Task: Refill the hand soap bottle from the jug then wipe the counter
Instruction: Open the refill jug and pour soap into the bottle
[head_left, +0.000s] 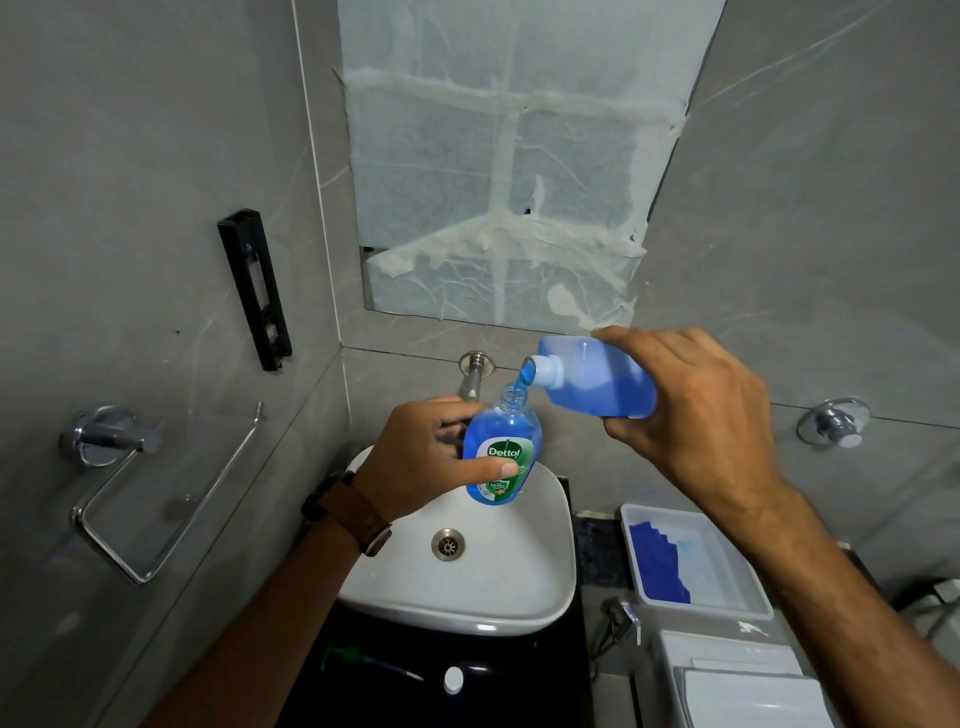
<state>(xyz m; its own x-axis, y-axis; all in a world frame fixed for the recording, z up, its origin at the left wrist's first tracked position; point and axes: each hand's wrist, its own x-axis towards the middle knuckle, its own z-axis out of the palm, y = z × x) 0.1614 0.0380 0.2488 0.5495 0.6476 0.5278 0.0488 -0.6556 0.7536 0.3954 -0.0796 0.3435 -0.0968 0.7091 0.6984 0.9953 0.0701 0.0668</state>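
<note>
My left hand (421, 457) grips the clear Dettol hand soap bottle (501, 452), upright and uncapped, above the white sink (519, 597). The bottle is nearly full of blue soap. My right hand (691, 410) holds the jug (597, 376) tipped on its side, neck toward the left. A thin blue stream of soap (525, 375) runs from the jug's neck into the bottle's mouth. A pump with a green head (363, 660) and a white cap (453, 679) lie on the black counter (519, 686) in front of the sink.
A white tray (727, 566) holding a blue cloth (660, 566) stands right of the sink. The wall tap (472, 374) sticks out behind the bottle. A chrome towel holder (156, 493) is on the left wall, a valve (834, 422) on the right wall, a toilet cistern (737, 680) bottom right.
</note>
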